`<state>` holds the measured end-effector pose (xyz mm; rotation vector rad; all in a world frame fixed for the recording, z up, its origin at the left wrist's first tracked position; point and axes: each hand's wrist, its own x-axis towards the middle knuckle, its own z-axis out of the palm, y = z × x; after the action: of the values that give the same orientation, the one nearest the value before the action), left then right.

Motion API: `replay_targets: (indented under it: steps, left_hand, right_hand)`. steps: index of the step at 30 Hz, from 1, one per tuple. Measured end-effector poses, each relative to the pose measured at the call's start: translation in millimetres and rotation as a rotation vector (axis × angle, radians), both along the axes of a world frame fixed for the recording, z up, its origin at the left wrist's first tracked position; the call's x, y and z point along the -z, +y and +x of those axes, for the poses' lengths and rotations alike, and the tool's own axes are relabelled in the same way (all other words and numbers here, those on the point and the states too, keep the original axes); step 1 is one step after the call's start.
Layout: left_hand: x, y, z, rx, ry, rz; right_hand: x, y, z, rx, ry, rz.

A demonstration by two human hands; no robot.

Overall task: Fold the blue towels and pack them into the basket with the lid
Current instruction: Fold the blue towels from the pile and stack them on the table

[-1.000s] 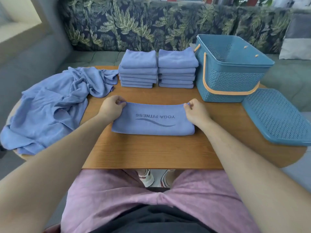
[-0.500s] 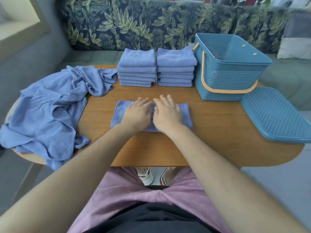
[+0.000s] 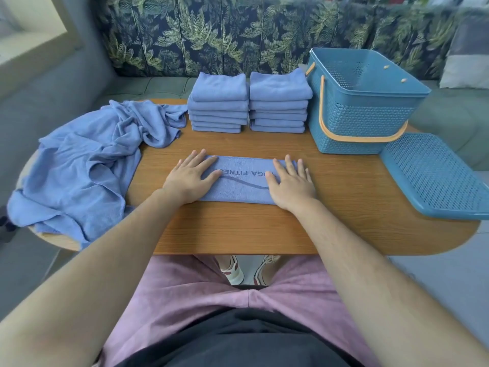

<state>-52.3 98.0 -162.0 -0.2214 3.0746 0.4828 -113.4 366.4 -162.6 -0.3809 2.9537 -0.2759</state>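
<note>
A folded blue towel point(image 3: 244, 181) with dark lettering lies flat in the middle of the wooden table point(image 3: 238, 229). My left hand point(image 3: 191, 178) presses flat on its left end and my right hand point(image 3: 289, 185) on its right end, fingers spread, gripping nothing. Behind it stand two stacks of folded blue towels point(image 3: 218, 103) point(image 3: 279, 102). A heap of unfolded blue towels point(image 3: 87, 165) covers the table's left end. The teal basket point(image 3: 362, 117) with an orange handle stands open at the back right, and its perforated lid point(image 3: 436, 176) lies beside it.
A leaf-patterned sofa back point(image 3: 225, 35) runs behind the table, with a grey cushion point(image 3: 468, 67) at far right. The lid overhangs the table's right end. My lap and shoes show below the front edge.
My hands pinched the towel's far corners, then met flat at its middle, and have now slid apart to its two ends, palms down.
</note>
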Motion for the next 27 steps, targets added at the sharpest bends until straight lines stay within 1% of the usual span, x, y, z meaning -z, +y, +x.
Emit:
replay_targets:
  steps: [3,4,6,8,9,12,15,17,19,20,22,24,27]
  left_hand:
    - [0.3,-6.9,1.0,0.008,-0.033,0.013]
    - [1.2,-5.6,0.5,0.007,-0.037,-0.013]
    - [1.8,-0.1,-1.0,0.012,-0.026,-0.082]
    - [-0.2,3.0,-2.5,0.035,-0.007,-0.124]
    - [-1.5,2.9,-3.3,0.048,-0.005,-0.129]
    - [-4.9,0.1,-4.2,0.082,-0.019,-0.142]
    - [-13.3,-0.5,-1.8,0.069,-0.007,-0.217]
    - [-24.3,0.8,3.1,0.046,-0.033,-0.276]
    - [-32.4,9.5,15.4,0.059,-0.035,-0.315]
    - [-32.1,15.9,23.6,0.093,-0.006,-0.306]
    - [-26.7,27.2,39.6,0.175,0.064,-0.208]
    - [-19.3,32.9,52.7,0.267,0.171,-0.121]
    - [-11.7,32.1,62.4,0.406,0.348,-0.049]
  right_hand:
    - [-5.2,-3.3,3.6,0.028,-0.008,0.053]
    - [-9.2,-8.1,6.2,0.034,0.029,0.107]
    - [-19.9,-26.1,18.5,-0.010,0.170,0.185]
    - [-27.7,-52.4,39.4,-0.111,0.278,0.113]
    - [-28.4,-65.7,50.1,-0.157,0.291,0.063]
    - [-19.4,-91.3,68.9,-0.183,0.228,0.003]
    - [-13.3,-85.6,61.5,-0.194,0.225,-0.017]
    - [-12.7,-71.8,48.0,-0.233,0.237,-0.029]
    - [-15.4,-52.9,31.6,-0.216,0.237,-0.032]
    - [-18.4,-42.1,25.1,-0.192,0.239,-0.034]
    - [-22.0,-22.6,19.4,-0.183,0.286,-0.087]
    - [-22.0,-5.8,25.5,-0.267,0.298,-0.213]
    - [-13.1,19.6,43.6,-0.441,0.223,-0.340]
